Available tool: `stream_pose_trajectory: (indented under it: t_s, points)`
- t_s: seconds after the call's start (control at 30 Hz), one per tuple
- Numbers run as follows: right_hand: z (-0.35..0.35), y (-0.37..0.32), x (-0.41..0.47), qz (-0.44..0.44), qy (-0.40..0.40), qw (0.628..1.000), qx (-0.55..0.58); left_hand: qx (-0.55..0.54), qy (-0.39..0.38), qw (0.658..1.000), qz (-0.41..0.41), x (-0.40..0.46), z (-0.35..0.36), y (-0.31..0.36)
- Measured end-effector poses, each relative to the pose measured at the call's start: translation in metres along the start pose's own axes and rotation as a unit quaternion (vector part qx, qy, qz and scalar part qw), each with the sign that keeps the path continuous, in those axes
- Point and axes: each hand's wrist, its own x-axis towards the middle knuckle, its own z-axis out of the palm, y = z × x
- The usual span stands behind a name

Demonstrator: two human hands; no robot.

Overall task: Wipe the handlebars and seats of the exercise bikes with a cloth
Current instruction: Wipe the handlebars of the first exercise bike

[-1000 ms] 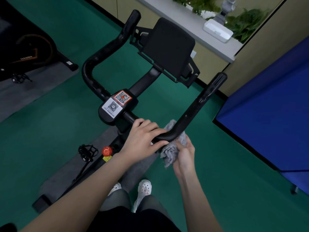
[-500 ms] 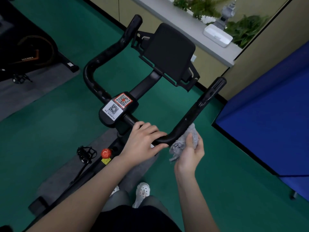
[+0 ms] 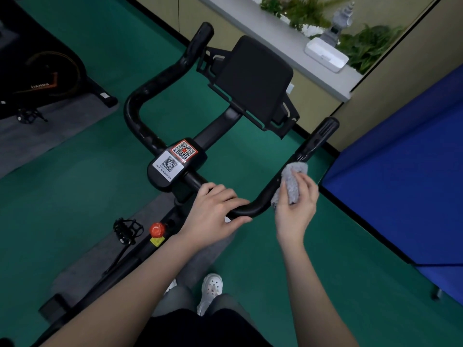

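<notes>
An exercise bike's black handlebar [image 3: 155,96] curves in a wide U in front of me. QR stickers mark its centre clamp [image 3: 175,161], and a black tablet holder [image 3: 253,78] stands above it. My left hand [image 3: 215,211] grips the crossbar just right of the clamp, fingers curled over it. My right hand [image 3: 297,204] holds a grey cloth [image 3: 292,181] and presses it against the right arm of the handlebar [image 3: 315,141], a little above the bend. No seat is in view.
A second black bike [image 3: 45,81] stands at the far left on a grey mat. A blue table [image 3: 406,171] fills the right side. A ledge with plants and a white box [image 3: 325,55] runs along the back. Below are a red knob [image 3: 157,229], a pedal [image 3: 126,230] and my white shoes.
My right hand has carried the cloth from under the handlebar's bend up along its right arm. The left hand has kept its grip on the crossbar.
</notes>
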Motion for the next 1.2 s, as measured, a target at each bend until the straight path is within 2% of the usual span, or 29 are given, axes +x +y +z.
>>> stream_pose_trajectory:
  t_s: [0.1, 0.2, 0.27, 0.5, 0.67, 0.8, 1.0, 1.13, 1.2]
  points:
    - [-0.005, 0.001, 0.012, -0.071, -0.029, 0.995, -0.062, -0.006, 0.001, 1.0, -0.007, 0.0, -0.001, 0.001]
    - [-0.013, 0.004, 0.012, -0.19, -0.135, 0.966, -0.109, -0.012, -0.001, 1.0, -0.016, 0.001, -0.002, 0.003]
    - [-0.023, 0.006, 0.024, -0.237, -0.201, 0.941, -0.132, -0.013, -0.003, 1.0, -0.019, 0.001, -0.002, 0.004]
    - [-0.022, -0.005, 0.073, -0.28, -0.271, 0.896, -0.214, -0.024, -0.011, 0.999, -0.035, 0.002, -0.005, 0.007]
    - [-0.01, -0.021, 0.074, -0.321, -0.421, 0.814, -0.237, -0.018, -0.022, 0.999, -0.043, 0.003, -0.005, 0.008]
    - [-0.006, -0.031, 0.1, -0.269, -0.503, 0.771, -0.283, -0.02, -0.025, 0.998, -0.046, 0.003, -0.005, 0.008]
    - [0.007, -0.047, 0.119, -0.205, -0.533, 0.733, -0.368, -0.023, -0.026, 0.998, -0.055, 0.003, -0.005, 0.008]
    - [0.013, -0.054, 0.122, -0.158, -0.621, 0.683, -0.35, -0.02, -0.024, 0.998, -0.055, 0.002, -0.005, 0.008]
    - [0.014, -0.058, 0.131, -0.143, -0.647, 0.669, -0.337, -0.02, -0.025, 0.998, -0.055, 0.002, -0.006, 0.009]
